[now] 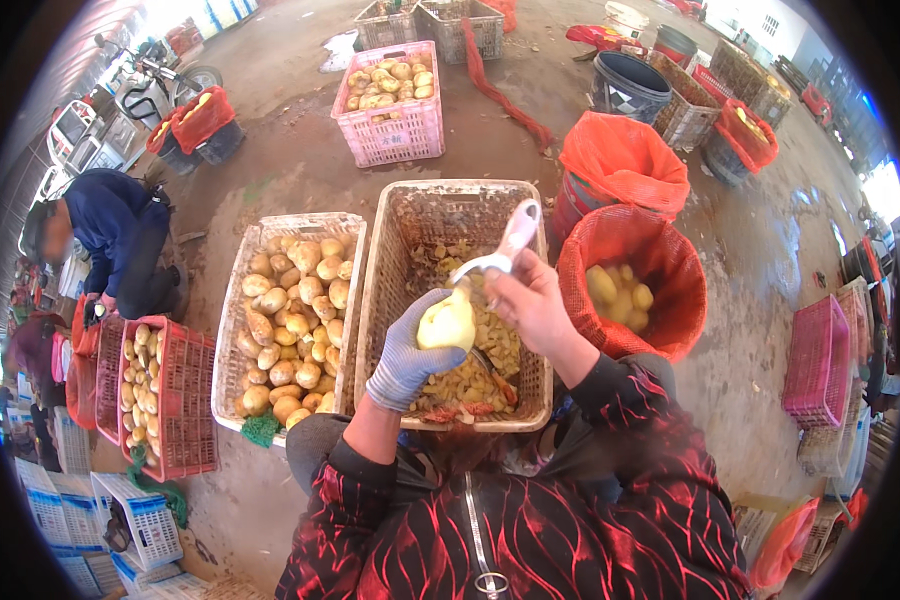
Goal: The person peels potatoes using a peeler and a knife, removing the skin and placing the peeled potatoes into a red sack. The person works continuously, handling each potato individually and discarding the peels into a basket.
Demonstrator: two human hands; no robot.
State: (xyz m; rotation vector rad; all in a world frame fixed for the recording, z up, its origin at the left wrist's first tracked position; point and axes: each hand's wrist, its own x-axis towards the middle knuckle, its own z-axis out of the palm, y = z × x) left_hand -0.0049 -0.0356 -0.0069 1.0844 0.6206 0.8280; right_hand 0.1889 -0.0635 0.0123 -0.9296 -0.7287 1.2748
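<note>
My left hand [407,360], in a grey-blue knit glove, is closed around a peeled potato [448,324]. In my bare right hand [529,300] is a white-handled peeler [506,240], its head just above the potato's upper end. Both hands are over a dirty plastic crate [379,300] with potato peelings [457,379] in the bottom. A dark-bladed tool with an orange-brown handle [505,390] lies among the peelings. Unpeeled potatoes [292,315] fill a pale crate [229,352] on the left. To the right, a bucket lined with red mesh [679,292] holds peeled potatoes [622,296].
Another red-mesh-lined bucket [622,165] stands behind the near one. Ahead is a pink crate of potatoes [391,135]. At left, a person in dark blue [120,232] bends beside a red crate of potatoes [184,405]. Red netting [495,90] trails across the floor.
</note>
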